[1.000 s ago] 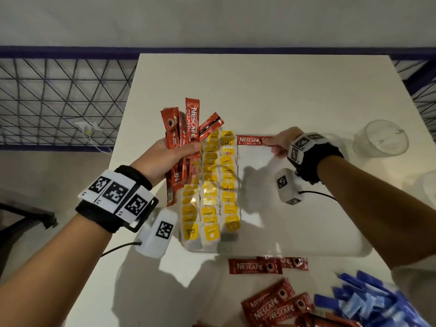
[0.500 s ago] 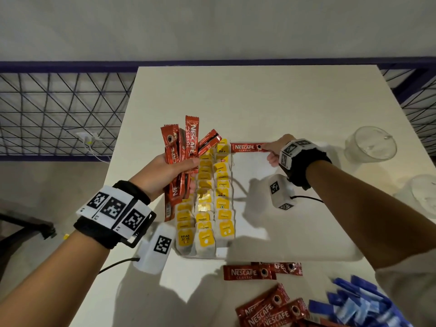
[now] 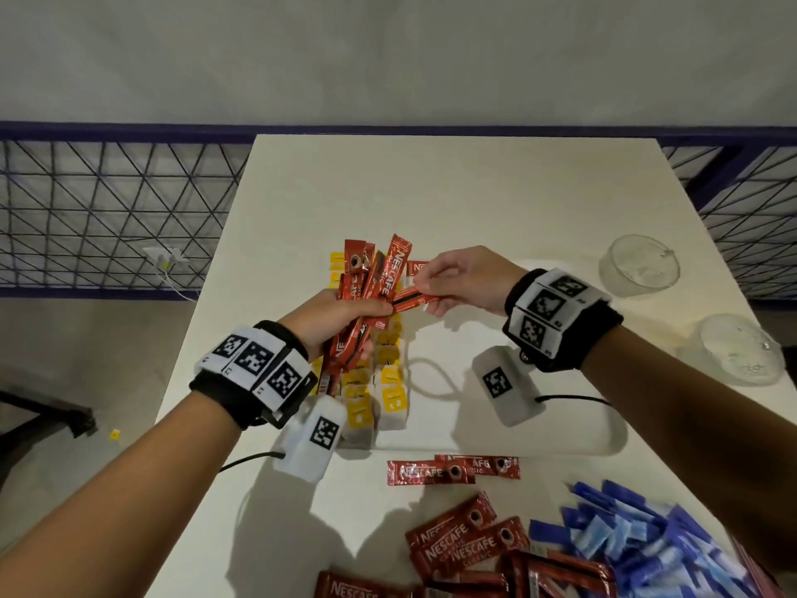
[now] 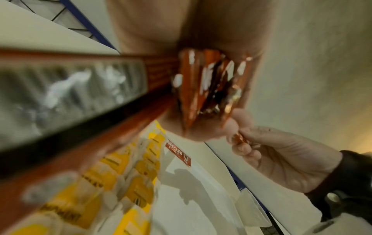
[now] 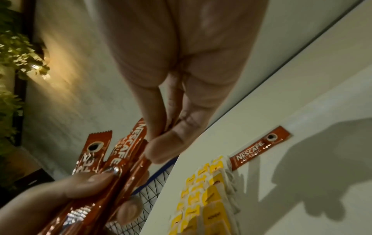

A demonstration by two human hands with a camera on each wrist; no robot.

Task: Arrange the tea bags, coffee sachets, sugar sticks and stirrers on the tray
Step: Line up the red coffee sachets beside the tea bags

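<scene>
My left hand (image 3: 340,321) grips a fanned bundle of red coffee sachets (image 3: 371,291) upright above the tray's left part. My right hand (image 3: 431,291) pinches the end of one sachet (image 3: 416,299) that sticks out sideways from the bundle; the right wrist view shows this pinch (image 5: 167,139) against the bundle (image 5: 112,163). Yellow tea bags (image 3: 388,381) lie in rows on the left of the white tray (image 3: 560,438). A single sachet (image 5: 259,149) lies flat at the tray's far edge beside the tea bags.
Two loose sachets (image 3: 453,470) lie just before the tray's near edge, with a pile of more sachets (image 3: 465,541) closer to me. Blue sugar sticks (image 3: 638,537) are heaped at the front right. Two clear cups (image 3: 638,263) (image 3: 739,349) stand at the table's right side.
My right hand let go of the sachet it laid at the tray's far edge, moved left to the bundle and took hold of one sachet there. The left hand kept its bundle.
</scene>
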